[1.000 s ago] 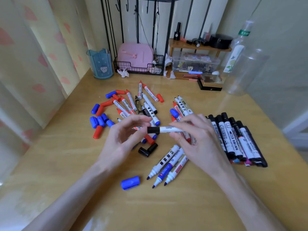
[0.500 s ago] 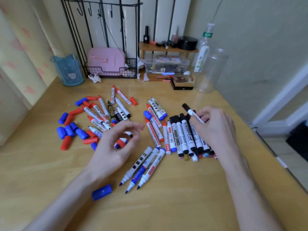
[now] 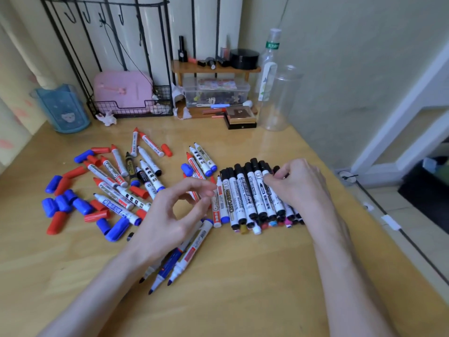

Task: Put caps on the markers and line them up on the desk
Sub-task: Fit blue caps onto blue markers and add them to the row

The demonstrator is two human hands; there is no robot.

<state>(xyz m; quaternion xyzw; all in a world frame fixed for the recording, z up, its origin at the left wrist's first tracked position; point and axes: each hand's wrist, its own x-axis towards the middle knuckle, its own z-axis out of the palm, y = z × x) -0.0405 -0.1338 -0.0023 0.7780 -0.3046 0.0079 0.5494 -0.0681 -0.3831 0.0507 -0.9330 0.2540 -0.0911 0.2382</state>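
Note:
A row of capped black markers [image 3: 245, 198] lies side by side right of the desk's centre. My right hand [image 3: 298, 183] rests at the row's right end, its fingers curled round a black-capped marker [image 3: 263, 166] that lies against the row. My left hand [image 3: 170, 215] hovers left of the row with loosely curled fingers and holds nothing. Several uncapped red, blue and black markers [image 3: 121, 181] lie scattered on the left, with loose red and blue caps [image 3: 65, 203] beside them. Three uncapped markers [image 3: 187, 256] lie partly under my left hand.
A blue cup [image 3: 63, 110], a wire basket [image 3: 131, 111] with a pink case, a small wooden shelf [image 3: 213, 69] and a clear jar [image 3: 279, 98] stand along the back wall. The desk's right edge [image 3: 364, 227] runs close to the marker row.
My right hand carried the capped black marker from the middle to the row's right end and lowered it there. My left hand let go of it and stayed near the centre.

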